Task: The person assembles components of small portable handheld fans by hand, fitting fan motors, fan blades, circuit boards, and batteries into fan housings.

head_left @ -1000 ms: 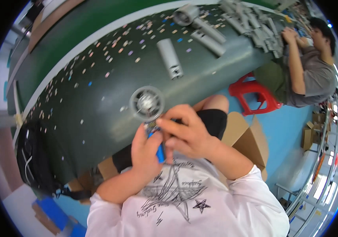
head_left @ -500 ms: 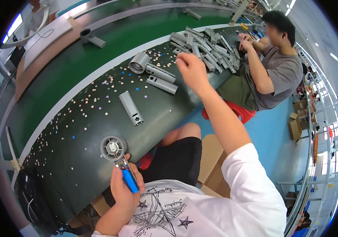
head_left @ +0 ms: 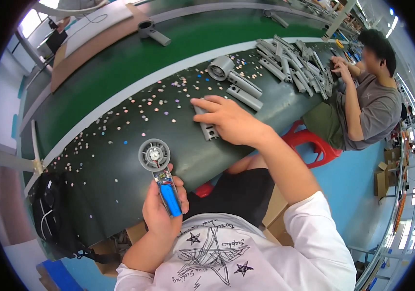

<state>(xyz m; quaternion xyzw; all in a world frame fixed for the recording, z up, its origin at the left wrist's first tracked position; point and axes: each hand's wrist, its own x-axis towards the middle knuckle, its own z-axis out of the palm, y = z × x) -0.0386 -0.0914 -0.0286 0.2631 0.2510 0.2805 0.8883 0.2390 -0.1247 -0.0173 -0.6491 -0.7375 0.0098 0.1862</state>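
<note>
My left hand (head_left: 161,203) is closed around the handle of a grey handheld fan (head_left: 154,155) above the table's near edge. The handle is uncovered, showing a small circuit board (head_left: 162,177) and a blue battery (head_left: 170,200). Over a grey handle cover (head_left: 209,132) lying on the table, my right hand (head_left: 229,119) has its fingers spread, hiding much of the cover. Its fingertips rest at the cover's far end; the thumb is out of sight. Beyond that hand are another round grey fan body (head_left: 220,68) and two grey handle shells (head_left: 245,98).
Small round coloured discs (head_left: 166,99) are scattered over the dark table. A pile of grey handle shells (head_left: 295,65) lies at the far right, near a seated co-worker (head_left: 372,97) on a red stool (head_left: 314,145). A black bag (head_left: 52,213) hangs at the left edge.
My right hand has come down from above the table's far side onto the handle cover. The whole view has shifted, and my left hand still holds the fan.
</note>
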